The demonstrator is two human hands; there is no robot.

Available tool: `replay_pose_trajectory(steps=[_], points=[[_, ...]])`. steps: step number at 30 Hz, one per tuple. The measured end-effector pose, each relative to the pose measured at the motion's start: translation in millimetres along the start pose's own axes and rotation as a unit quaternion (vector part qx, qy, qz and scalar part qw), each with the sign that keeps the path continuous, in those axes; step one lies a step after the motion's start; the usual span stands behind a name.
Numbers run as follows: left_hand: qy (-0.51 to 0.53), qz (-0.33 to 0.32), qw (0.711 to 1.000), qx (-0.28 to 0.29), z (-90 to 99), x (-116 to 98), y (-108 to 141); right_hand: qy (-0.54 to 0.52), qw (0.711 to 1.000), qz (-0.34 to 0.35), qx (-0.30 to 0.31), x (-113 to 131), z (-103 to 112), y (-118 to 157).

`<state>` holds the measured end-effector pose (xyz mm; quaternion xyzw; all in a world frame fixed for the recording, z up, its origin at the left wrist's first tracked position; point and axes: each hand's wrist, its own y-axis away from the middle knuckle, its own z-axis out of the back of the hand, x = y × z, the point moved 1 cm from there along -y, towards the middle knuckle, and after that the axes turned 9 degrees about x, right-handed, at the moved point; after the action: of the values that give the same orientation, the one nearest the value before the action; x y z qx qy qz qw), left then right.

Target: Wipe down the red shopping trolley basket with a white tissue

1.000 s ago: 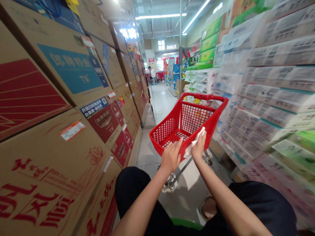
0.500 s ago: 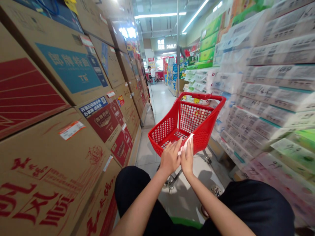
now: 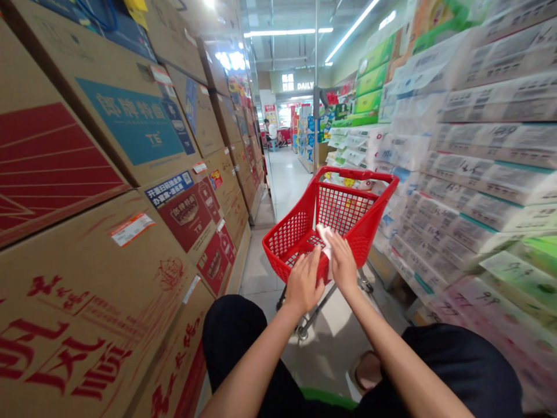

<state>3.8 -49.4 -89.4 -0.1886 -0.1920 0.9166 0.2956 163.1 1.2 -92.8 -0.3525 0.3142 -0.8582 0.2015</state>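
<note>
A red plastic shopping cart (image 3: 287, 235) with a grid basket stands just ahead of my knees. Over its near rim lies my left hand (image 3: 303, 283), its fingers stretched forward and slightly apart; whether they touch the rim is unclear. Close beside it on the right, my right hand (image 3: 342, 262) holds a crumpled white tissue (image 3: 325, 239) under its fingers, by the near rim. One end of the tissue sticks up past the fingertips. The underside of both hands is hidden.
Stacked cardboard cartons (image 3: 156, 232) form a wall on the left. Piles of packaged paper (image 3: 478, 174) line the right. A metal pole (image 3: 316, 87) rises beyond the cart. Farther down the aisle a person (image 3: 271, 132) sits on a stool.
My right hand has moved slightly right and now tilts up-left with the tissue. My left hand has shifted a little down and apart from it. The cart has hardly moved.
</note>
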Motion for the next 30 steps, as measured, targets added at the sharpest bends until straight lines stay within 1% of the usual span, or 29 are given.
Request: replay_pose_trajectory(steps=[1, 3, 6, 8, 9, 11, 12, 15, 17, 19, 20, 23, 25, 27, 28, 30], points=[[-0.009, 0.005, 1.000, -0.012, -1.6, -1, 2, 0.028, 0.998, 0.031, 0.044, 3, -2, 2], [-0.027, 0.015, 0.999, -0.037, -4.0, 0, 5, 0.065, 0.989, 0.083, 0.104, 13, -8, 13], [-0.040, 0.013, 0.997, -0.061, -4.0, 3, 11, 0.080, 0.974, 0.148, 0.152, 28, -14, 30], [-0.046, 0.001, 0.997, -0.056, -1.5, 7, 14, 0.083, 0.962, 0.188, 0.179, 30, -11, 30], [-0.050, -0.006, 0.998, -0.047, 0.2, 8, 15, 0.086, 0.957, 0.203, 0.191, 26, -7, 27], [-0.059, -0.013, 0.998, -0.027, 4.3, 10, 17, 0.097, 0.949, 0.212, 0.211, 7, 7, 12], [-0.063, -0.012, 0.998, -0.019, 6.3, 10, 17, 0.106, 0.953, 0.196, 0.207, -6, 15, 2], [-0.071, 0.000, 0.997, -0.007, 10.5, 7, 17, 0.134, 0.974, 0.106, 0.149, -47, 40, -24], [-0.075, 0.009, 0.997, -0.007, 11.0, 4, 16, 0.140, 0.979, 0.081, 0.126, -60, 49, -31], [-0.081, 0.016, 0.997, -0.009, 10.3, 2, 15, 0.137, 0.977, 0.097, 0.135, -54, 46, -27], [-0.084, 0.018, 0.996, -0.010, 9.6, 1, 14, 0.133, 0.974, 0.113, 0.147, -44, 41, -21], [-0.093, 0.019, 0.995, -0.010, 7.8, 1, 14, 0.114, 0.958, 0.176, 0.196, -6, 21, 1], [-0.099, 0.017, 0.995, -0.008, 7.4, 2, 15, 0.096, 0.946, 0.217, 0.221, 12, 13, 9], [-0.108, 0.014, 0.994, -0.003, 7.7, 4, 16, 0.082, 0.937, 0.242, 0.239, 12, 14, 7], [-0.113, 0.012, 0.994, 0.000, 8.1, 5, 16, 0.081, 0.935, 0.243, 0.243, 6, 19, 3], [-0.124, 0.014, 0.992, 0.009, 8.8, 7, 17, 0.093, 0.943, 0.220, 0.232, -18, 32, -11]])
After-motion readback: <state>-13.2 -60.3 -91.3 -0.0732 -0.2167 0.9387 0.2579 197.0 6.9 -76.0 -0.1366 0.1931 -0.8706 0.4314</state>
